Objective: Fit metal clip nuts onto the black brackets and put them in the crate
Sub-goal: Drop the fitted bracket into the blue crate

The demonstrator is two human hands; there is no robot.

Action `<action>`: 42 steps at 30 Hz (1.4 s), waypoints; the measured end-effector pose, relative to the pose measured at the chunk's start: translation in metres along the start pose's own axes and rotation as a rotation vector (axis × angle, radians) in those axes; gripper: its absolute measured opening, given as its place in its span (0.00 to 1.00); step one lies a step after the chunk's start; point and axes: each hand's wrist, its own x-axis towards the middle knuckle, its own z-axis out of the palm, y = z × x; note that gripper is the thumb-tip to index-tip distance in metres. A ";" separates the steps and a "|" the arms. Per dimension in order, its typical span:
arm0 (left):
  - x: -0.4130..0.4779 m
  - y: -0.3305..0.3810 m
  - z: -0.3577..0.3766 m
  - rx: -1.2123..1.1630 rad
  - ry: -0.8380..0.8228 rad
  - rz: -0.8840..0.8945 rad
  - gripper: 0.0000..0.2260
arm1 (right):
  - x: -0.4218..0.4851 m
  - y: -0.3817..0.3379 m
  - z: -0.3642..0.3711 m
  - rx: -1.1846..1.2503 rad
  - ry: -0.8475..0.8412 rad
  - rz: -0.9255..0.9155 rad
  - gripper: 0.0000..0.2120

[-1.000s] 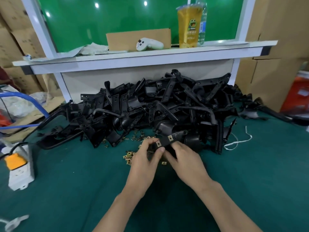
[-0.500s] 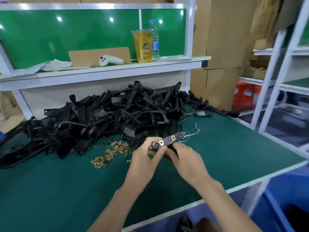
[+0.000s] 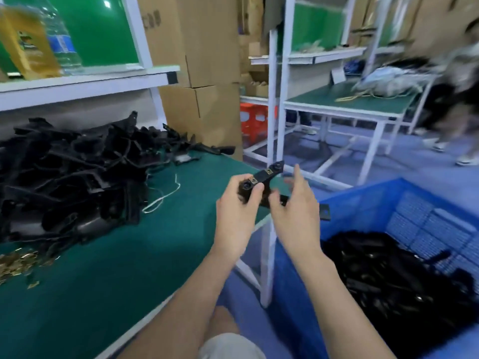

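Since half a second ago we have swung to the right: both hands and the bracket [image 3: 262, 176], which then hung over the middle of the green surface [image 3: 108, 275] in front of the pile, now hang at that surface's right corner, just beside the blue crate [image 3: 368, 203].

Our left hand [image 3: 234, 218] grips the near end of the bracket, with its thumb and fingers [image 3: 255, 189] curled round it. Two brass fitted clip nuts [image 3: 252, 180] show on the bracket's upper face, one just beside the left thumb and one farther up the arm. The bracket slants up and away from us. Another black part of it comes out from behind our right hand [image 3: 296, 216] and reaches over the crate's near rim. The right forefinger stands straight and lifted, the other fingers are blurred, and the thumb lies near the bracket. We cannot tell whether this hand has any hold on it.

Inside the crate lies a heap of finished brackets [image 3: 404, 283]. On the surface to our left sits the pile of black brackets [image 3: 67, 177], with a white string [image 3: 162, 198] trailing from it and loose clip nuts [image 3: 15, 263] scattered at the near left edge. On the white shelf [image 3: 85, 82] above stand a yellow drink cup [image 3: 27, 45] and a water bottle [image 3: 61, 42], both blurred.
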 end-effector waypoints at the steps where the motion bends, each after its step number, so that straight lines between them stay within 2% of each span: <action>1: 0.000 -0.002 0.024 -0.034 -0.073 -0.032 0.09 | 0.002 0.011 -0.013 0.018 0.067 0.068 0.32; 5: -0.011 -0.004 0.105 -0.204 -0.532 -0.386 0.25 | 0.008 0.042 -0.052 -0.039 0.377 0.197 0.30; 6: -0.015 -0.004 0.115 -0.236 -0.577 -0.440 0.27 | 0.009 0.046 -0.056 -0.046 0.401 0.206 0.29; 8: -0.016 -0.008 0.121 -0.228 -0.584 -0.408 0.27 | 0.012 0.050 -0.059 -0.032 0.380 0.219 0.28; 11: -0.011 -0.007 0.107 -0.242 -0.481 -0.337 0.22 | 0.011 0.042 -0.046 0.020 0.318 0.197 0.26; 17: 0.013 0.003 0.023 -0.567 -0.210 -0.527 0.07 | 0.000 -0.014 0.019 0.135 0.110 0.052 0.23; 20: 0.019 -0.002 -0.041 -0.552 -0.012 -0.506 0.10 | -0.011 -0.060 0.062 0.190 -0.021 -0.036 0.22; 24: 0.015 -0.014 -0.151 -0.542 0.205 -0.534 0.08 | -0.044 -0.136 0.123 0.292 -0.208 -0.224 0.22; 27: -0.008 -0.021 -0.231 -0.475 0.412 -0.481 0.09 | -0.077 -0.186 0.165 0.347 -0.372 -0.361 0.21; 28: -0.019 -0.023 -0.255 -0.422 0.458 -0.453 0.09 | -0.088 -0.199 0.179 0.356 -0.423 -0.403 0.21; 29: -0.032 -0.029 -0.279 -0.256 0.490 -0.421 0.09 | -0.100 -0.210 0.192 0.357 -0.468 -0.441 0.21; 30: -0.046 -0.036 -0.302 0.055 0.483 -0.372 0.11 | -0.110 -0.219 0.206 0.353 -0.510 -0.475 0.21; 32: -0.072 -0.057 -0.345 0.767 0.452 -0.338 0.21 | -0.128 -0.234 0.232 0.322 -0.574 -0.542 0.21; 33: -0.084 -0.063 -0.361 0.977 0.440 -0.333 0.25 | -0.135 -0.240 0.245 0.289 -0.590 -0.580 0.22; 36: -0.104 -0.076 -0.392 1.156 0.402 -0.479 0.32 | -0.149 -0.248 0.280 0.128 -0.606 -0.684 0.24; 39: -0.101 -0.089 -0.408 1.205 0.333 -0.525 0.35 | -0.151 -0.251 0.304 -0.055 -0.577 -0.754 0.27; 42: -0.089 -0.097 -0.418 1.171 0.269 -0.557 0.35 | -0.141 -0.255 0.317 -0.136 -0.485 -0.742 0.31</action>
